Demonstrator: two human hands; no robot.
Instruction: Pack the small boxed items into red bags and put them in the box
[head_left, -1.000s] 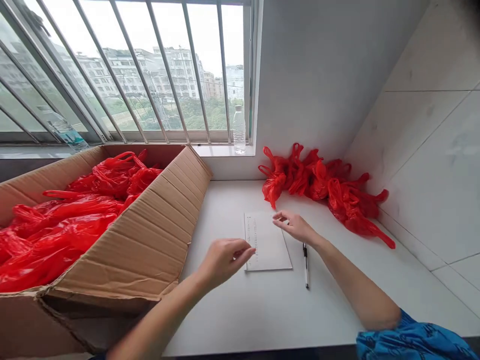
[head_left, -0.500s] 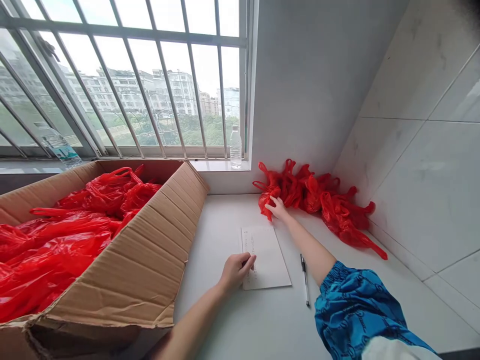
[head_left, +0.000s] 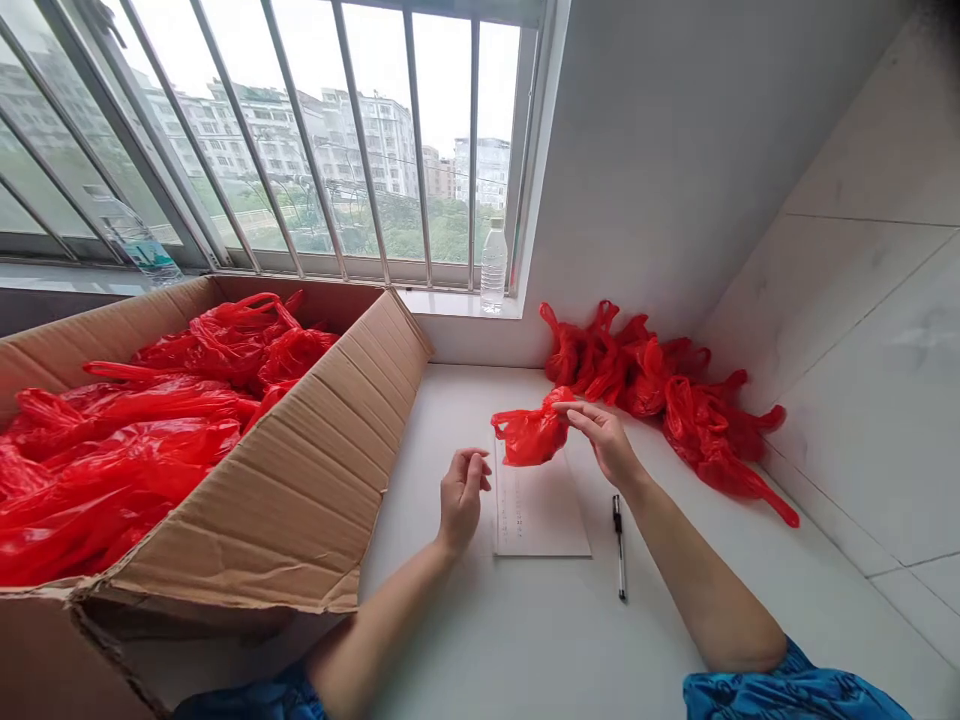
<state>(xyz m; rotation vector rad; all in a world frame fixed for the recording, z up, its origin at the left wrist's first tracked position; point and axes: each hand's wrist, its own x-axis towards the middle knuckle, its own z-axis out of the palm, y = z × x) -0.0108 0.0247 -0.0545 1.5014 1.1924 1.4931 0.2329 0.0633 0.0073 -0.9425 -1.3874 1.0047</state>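
My right hand [head_left: 604, 440] pinches a crumpled red plastic bag [head_left: 531, 435] between thumb and fingers, holding it up above the top of a sheet of paper [head_left: 541, 512]. The paper has a narrow column of small print and lies flat on the white counter [head_left: 465, 640]. My left hand [head_left: 463, 497] is raised just left of the sheet, its fingers curled and holding nothing visible. A black-and-white pen [head_left: 619, 548] lies to the right of the paper.
A heap of red plastic bags [head_left: 660, 390] lies against the wall and tiles at the back right. On the left stands an open cardboard box [head_left: 247, 490] full of red bags. A water bottle [head_left: 493, 265] stands on the barred window's sill.
My right hand has come back from the heap with a red bag pinched in it. My left hand has lifted off the paper to beside it. The sleeve has slid out of view.
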